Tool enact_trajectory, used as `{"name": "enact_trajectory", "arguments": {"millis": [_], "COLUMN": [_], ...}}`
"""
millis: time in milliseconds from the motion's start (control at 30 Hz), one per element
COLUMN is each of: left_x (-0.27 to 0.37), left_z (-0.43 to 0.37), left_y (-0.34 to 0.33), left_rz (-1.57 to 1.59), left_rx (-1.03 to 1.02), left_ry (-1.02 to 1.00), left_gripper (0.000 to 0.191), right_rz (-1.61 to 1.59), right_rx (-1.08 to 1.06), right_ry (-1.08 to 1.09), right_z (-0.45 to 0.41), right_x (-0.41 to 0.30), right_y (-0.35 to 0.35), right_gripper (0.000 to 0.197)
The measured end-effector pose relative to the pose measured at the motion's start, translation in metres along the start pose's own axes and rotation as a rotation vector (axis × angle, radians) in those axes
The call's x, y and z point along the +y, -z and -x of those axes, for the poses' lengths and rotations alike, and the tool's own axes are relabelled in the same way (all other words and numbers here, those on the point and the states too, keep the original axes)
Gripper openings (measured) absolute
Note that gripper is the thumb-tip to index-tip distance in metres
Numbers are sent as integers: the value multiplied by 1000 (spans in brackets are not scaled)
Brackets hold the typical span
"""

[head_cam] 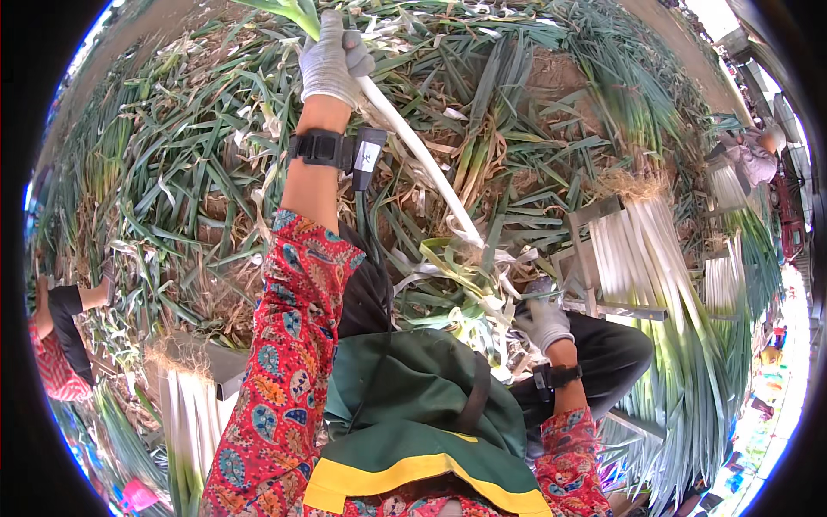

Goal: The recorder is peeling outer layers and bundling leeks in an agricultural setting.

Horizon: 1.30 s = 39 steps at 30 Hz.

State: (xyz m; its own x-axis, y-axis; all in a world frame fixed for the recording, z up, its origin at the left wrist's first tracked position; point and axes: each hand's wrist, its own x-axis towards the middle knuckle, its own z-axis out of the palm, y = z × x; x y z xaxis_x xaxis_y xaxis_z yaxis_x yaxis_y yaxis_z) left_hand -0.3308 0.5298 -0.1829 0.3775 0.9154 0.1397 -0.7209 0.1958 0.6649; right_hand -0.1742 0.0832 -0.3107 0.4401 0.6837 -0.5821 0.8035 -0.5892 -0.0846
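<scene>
My left hand (333, 61), in a pale knit glove, is stretched far forward and gripping a leek (423, 155). The long white shank slants down to the right, and green leaves stick out above the fist at the top edge. A peeled strip curls beside the leek's lower end. My right hand (546, 323), also gloved, is low by my bent right knee. Motion blurs its fingers, so whether they hold anything cannot be made out. Yellowish-green leek leaves (465, 284) lie just left of it.
Loose leeks and stripped leaves (194, 155) cover the ground ahead. At right, a metal rack (601, 213) holds a large bundle of trimmed leeks (646, 258); another bundle (190, 413) stands lower left. People crouch at far left (61, 349) and far right (753, 158). A cable (375, 239) hangs from my left wrist.
</scene>
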Motion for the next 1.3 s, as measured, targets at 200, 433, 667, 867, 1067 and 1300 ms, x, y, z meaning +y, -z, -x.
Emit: {"name": "enact_trajectory", "arguments": {"millis": [200,433,667,867,1067,1300], "left_x": [-10,-24,-17,-11,-36,-117], "left_z": [-6,-9,-18,-9,28,94], "left_y": [9,6,19,9,-46,-74], "left_rz": [222,622,535,265,-63,-272], "left_rx": [-199,-380,-357,4,3,-785], "left_ry": [116,402,281,164,148,178], "left_gripper": [29,26,24,24,34,37], "right_rz": [-1506,-2054,-2194,-860,-908,-614], "right_rx": [175,-283,-114,178,706,806], "right_ry": [480,692,580,126,181,129], "right_z": [-34,-45,28,44,18,-27], "right_x": [-100,-135,-104,-22,-70,-139], "right_y": [83,65,40,17,85,138], "right_gripper": [51,47,28,36,50,48]}}
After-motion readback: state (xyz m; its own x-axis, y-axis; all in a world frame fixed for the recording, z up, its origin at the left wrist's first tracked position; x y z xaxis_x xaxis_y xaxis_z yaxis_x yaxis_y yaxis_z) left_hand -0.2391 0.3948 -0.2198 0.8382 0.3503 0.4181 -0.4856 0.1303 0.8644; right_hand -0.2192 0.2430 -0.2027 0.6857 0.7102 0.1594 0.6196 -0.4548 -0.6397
